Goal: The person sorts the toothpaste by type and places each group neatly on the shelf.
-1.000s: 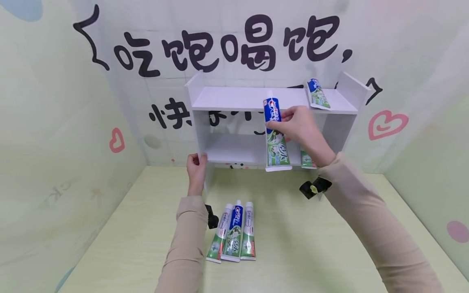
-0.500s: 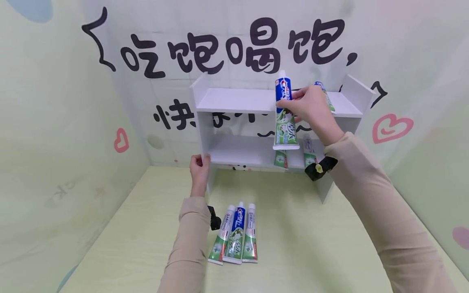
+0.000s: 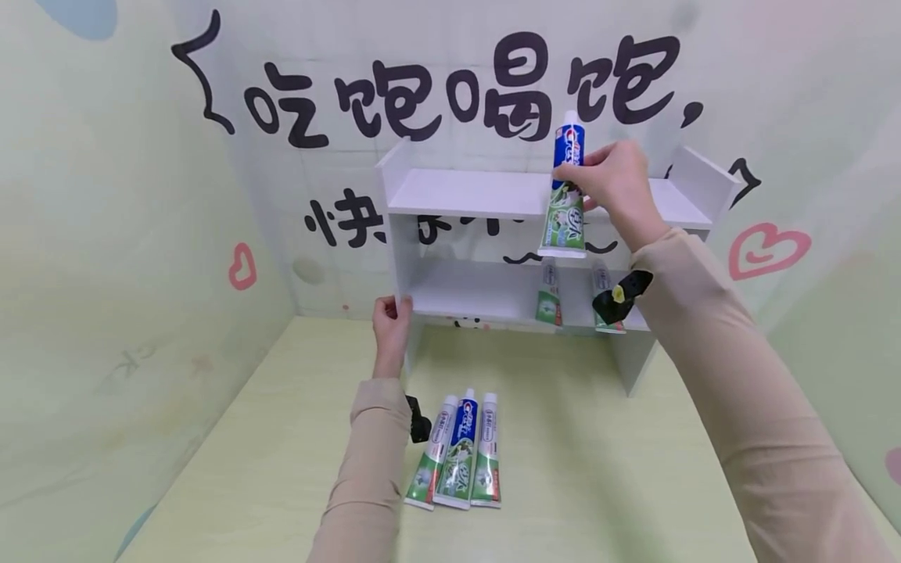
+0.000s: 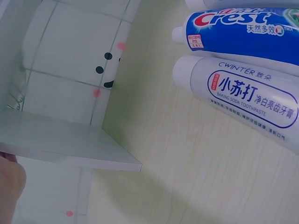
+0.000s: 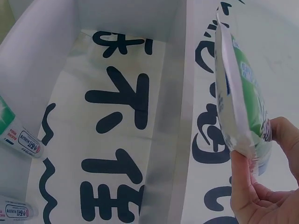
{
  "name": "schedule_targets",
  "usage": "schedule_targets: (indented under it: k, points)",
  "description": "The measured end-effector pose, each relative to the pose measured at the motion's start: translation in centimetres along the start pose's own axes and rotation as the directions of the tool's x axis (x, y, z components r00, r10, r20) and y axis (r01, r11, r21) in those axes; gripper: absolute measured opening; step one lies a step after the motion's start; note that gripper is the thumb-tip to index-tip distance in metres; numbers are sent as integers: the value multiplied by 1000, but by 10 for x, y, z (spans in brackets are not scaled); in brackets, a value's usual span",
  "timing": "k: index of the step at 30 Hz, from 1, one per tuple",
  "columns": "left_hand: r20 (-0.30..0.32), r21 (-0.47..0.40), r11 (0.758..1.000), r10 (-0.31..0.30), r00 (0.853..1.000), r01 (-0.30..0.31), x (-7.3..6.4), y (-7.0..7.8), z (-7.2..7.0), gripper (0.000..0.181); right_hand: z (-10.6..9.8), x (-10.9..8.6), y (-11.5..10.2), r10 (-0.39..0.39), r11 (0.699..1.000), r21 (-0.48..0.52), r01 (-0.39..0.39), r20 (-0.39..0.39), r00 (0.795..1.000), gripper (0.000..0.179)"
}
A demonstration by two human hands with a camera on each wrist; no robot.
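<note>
My right hand (image 3: 619, 186) pinches a blue-and-green Crest toothpaste tube (image 3: 565, 223), cap up, in front of the upper board of a small white shelf (image 3: 468, 191). In the right wrist view, thumb and fingers squeeze the same tube (image 5: 250, 88) from both sides. My left hand (image 3: 391, 332) grips the front edge of the shelf's left side panel; only part of that hand shows in the left wrist view. Two white-and-green toothpaste tubes lie on the lower board, one in plain sight (image 3: 549, 297), the other (image 3: 609, 325) partly behind the right wrist's camera.
On the pale wood table (image 3: 563, 469) before the shelf, a Crest tube (image 3: 461, 450) lies between two white-and-green toothpaste tubes, a left one (image 3: 431, 461) and a right one (image 3: 487, 461). A wall with black lettering (image 3: 521, 86) stands behind the shelf.
My right hand has raised the Crest tube and moved it right, up to the upper board. Another tube on that board is now hidden behind the hand. The left hand keeps its grip.
</note>
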State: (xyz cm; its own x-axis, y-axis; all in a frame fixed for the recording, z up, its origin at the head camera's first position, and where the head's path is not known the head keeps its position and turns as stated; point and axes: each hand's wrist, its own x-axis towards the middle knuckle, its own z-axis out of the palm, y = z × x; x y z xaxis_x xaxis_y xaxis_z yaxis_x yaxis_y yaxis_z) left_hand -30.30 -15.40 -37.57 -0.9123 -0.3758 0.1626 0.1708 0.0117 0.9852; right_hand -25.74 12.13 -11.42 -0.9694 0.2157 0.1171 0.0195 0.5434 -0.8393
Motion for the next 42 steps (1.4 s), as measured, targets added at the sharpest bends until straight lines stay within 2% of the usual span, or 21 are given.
schedule_targets:
  k: [9, 16, 23, 29, 37, 42]
  points:
    - [10, -3, 1000, -15, 1000, 15, 1, -2, 4, 28, 8, 17, 10, -11, 997, 68, 20, -121, 993, 55]
    - [18, -3, 1000, -9, 1000, 9, 0, 1, 5, 29, 10, 26, 10, -16, 999, 47, 24, -162, 987, 52]
    - [5, 0, 1000, -3, 1000, 3, 2, 4, 3, 27, 15, 32, 5, -12, 1000, -9, 11, -164, 986, 51]
    - [16, 2, 1000, -10, 1000, 10, 0, 3, 0, 29, 21, 35, 5, 5, 994, -103, -21, -154, 988, 52]
    - [16, -1, 1000, -18, 1000, 18, -2, 2, -2, 30, 30, 36, 7, -12, 987, -161, -7, -117, 993, 49]
    - [0, 11, 1000, -6, 1000, 6, -2, 1, -2, 28, 32, 36, 7, -11, 981, -196, -14, -127, 992, 45]
